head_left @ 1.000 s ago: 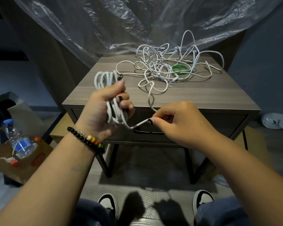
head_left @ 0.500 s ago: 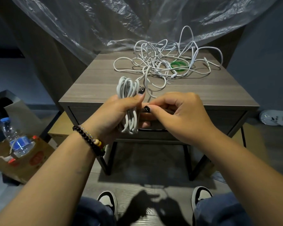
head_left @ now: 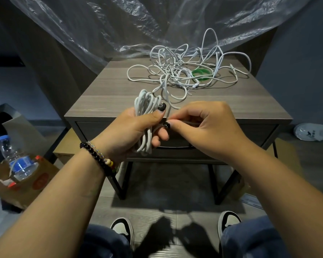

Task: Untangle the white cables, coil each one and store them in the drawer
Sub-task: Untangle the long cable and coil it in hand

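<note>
In the head view, the person's left hand gripped a coiled white cable, the fingers curled round the middle of the bundle so that its loops stood up above the thumb and hung down below the palm. The coil was held in the air at the front edge of the side table, in front of the drawer, which was closed. The right hand was just beside the left, its thumb and forefinger pinched on the loose end of that cable close to the left thumb; how the end ran behind the fingers could not be told. A beaded bracelet sat on the left wrist.

Farther back on the tabletop lay the tangle of white cables, a loose heap of loops, several arching up off the wood. One strand ran forward from the heap toward the hands. A green ring-shaped object lay under the right part of the tangle, partly covered by the strands.

Clear plastic sheeting hung behind the table. On the floor to the left, a water bottle stood in a brown cardboard box. A white bag lay on the floor to the right. Below, the person's two shoes and blue-trousered knees showed at the frame's bottom edge.
</note>
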`<state>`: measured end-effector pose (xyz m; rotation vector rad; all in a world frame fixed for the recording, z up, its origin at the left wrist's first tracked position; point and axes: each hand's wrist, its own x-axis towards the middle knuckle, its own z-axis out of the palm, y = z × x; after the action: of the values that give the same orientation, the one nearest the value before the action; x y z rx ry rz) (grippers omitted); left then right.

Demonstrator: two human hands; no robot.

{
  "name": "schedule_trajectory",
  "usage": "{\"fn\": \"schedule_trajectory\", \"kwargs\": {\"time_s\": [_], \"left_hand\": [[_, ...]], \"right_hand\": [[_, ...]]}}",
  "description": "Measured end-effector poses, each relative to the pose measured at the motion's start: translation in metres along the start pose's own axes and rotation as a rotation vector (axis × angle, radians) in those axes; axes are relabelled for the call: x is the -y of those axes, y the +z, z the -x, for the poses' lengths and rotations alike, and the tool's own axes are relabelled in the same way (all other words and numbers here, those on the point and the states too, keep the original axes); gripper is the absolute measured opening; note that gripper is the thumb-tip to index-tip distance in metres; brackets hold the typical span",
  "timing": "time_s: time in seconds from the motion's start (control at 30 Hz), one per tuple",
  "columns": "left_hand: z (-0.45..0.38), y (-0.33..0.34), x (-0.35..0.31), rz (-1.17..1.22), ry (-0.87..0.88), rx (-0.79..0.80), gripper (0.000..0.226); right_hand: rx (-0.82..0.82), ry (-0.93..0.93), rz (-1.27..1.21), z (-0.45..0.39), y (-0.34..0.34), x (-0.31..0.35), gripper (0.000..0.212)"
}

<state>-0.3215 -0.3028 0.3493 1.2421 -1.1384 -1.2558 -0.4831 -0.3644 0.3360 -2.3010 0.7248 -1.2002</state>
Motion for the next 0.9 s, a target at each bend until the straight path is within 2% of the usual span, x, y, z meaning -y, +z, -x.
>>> {"fn": "schedule_trajectory", "kwargs": {"time_s": [0.07, 0.27, 0.4, 0.6, 0.73, 0.9], "left_hand": [[-0.001, -0.001, 0.0, 0.024, 0.022, -0.058, 0.017], [-0.011, -0.008, -0.003, 0.378, 0.088, -0.251, 0.021], [-0.011, -0.009, -0.003, 0.438, 0.129, -0.31, 0.021], [-0.011, -0.013, -0.006, 0.473, 0.159, -0.283, 0.021], [-0.01, -0.011, -0.003, 0.342, 0.184, -0.246, 0.02], [-0.004, -0.007, 0.002, 0.243, 0.127, -0.128, 0.013]], "right_hand": [[0.012, -0.048, 0.064, -0.002, -0.003, -0.003, 0.014], [-0.024, -0.103, 0.1, -0.006, -0.011, -0.011, 0.016], [-0.013, -0.132, 0.133, -0.009, -0.016, -0.013, 0.016], [-0.003, -0.112, 0.144, -0.015, -0.031, -0.021, 0.014], [-0.029, -0.108, 0.16, -0.012, -0.028, -0.025, 0.013], [-0.087, -0.12, 0.154, -0.008, -0.018, -0.024, 0.012]]}}
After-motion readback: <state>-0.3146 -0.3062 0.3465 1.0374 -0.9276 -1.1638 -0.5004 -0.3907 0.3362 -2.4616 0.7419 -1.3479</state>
